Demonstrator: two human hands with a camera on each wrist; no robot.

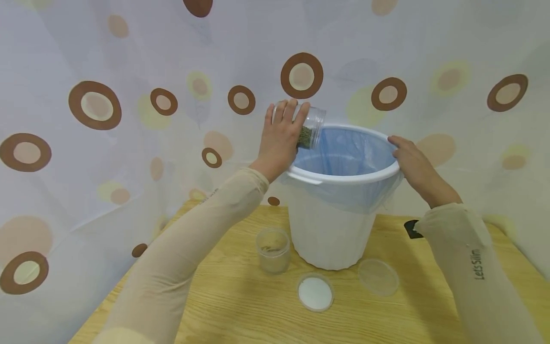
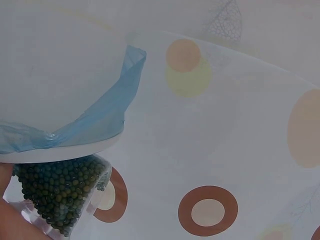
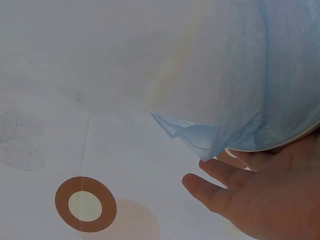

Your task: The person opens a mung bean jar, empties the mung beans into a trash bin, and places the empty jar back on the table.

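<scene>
My left hand (image 1: 281, 131) grips a clear plastic jar (image 1: 317, 120), tipped onto its side with its mouth over the left part of the bin's rim. Green mung beans (image 2: 60, 192) are heaped inside, along the lower side of the jar. A white trash bin (image 1: 331, 234) stands upright on the table, lined with a thin blue bag (image 1: 356, 150) folded over the rim. At the bin's right side, my right hand (image 1: 414, 165) rests against the rim with fingers extended. The right wrist view shows those fingers (image 3: 217, 195) spread beside the liner's loose edge.
In front of the bin, on the wooden table (image 1: 240, 306), are a second clear jar (image 1: 274, 255) with some residue inside, a white disc-shaped lid (image 1: 315, 293) and a clear lid (image 1: 378, 277). A black object (image 1: 412, 229) lies near the right sleeve. A patterned sheet hangs behind.
</scene>
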